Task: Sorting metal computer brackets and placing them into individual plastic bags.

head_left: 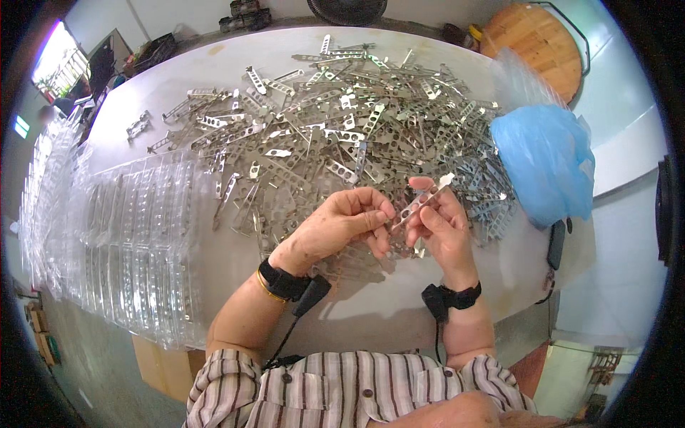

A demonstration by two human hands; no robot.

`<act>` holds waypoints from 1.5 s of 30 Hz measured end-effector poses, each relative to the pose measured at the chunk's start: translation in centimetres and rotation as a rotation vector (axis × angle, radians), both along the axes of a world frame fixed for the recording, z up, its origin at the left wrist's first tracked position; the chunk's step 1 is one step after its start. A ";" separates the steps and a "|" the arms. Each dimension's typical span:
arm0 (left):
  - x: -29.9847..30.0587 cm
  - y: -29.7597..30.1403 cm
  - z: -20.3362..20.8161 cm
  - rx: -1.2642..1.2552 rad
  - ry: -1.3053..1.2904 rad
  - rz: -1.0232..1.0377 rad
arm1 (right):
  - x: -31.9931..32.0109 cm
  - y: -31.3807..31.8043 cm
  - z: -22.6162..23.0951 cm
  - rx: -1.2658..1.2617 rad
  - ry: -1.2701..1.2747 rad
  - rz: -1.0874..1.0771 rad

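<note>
A flat silvery metal strip [412, 209] with a row of round holes and a notched tip slants up to the right. My right hand [448, 235] is closed on it, thumb in front and fingers behind. Close beside its lower end is my left hand [341, 222], its thumb and forefinger pinched together; whether anything is between them I cannot make out. Just beyond both hands spreads a heap of loose metal strips [343, 171], many perforated, lying tangled in all directions on the pale table [242, 278].
Clear plastic trays [139, 250] filled with rows of strips lie at the table's left, beside a stack of clear trays [46, 192]. A blue plastic bag [546, 160] stands at the right. Behind it is a round wooden board [531, 50]. Black bands with cables circle both wrists.
</note>
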State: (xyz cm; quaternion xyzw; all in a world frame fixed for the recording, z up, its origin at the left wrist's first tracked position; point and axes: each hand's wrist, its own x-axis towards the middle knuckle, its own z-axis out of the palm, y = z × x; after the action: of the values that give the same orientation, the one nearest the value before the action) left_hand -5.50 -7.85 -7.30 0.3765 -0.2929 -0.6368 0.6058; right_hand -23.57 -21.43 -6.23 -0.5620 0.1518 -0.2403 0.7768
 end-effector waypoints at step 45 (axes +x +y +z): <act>6.6 2.1 0.7 -0.022 -0.149 0.717 | 8.8 -1.0 -0.1 -0.929 0.456 -0.207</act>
State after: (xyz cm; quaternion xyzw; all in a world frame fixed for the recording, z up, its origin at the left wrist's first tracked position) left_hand 1.06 -5.75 -6.57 0.4943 -0.1922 -0.3514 0.7715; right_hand -14.76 -22.39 -6.33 -0.8670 0.2492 -0.2295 0.3654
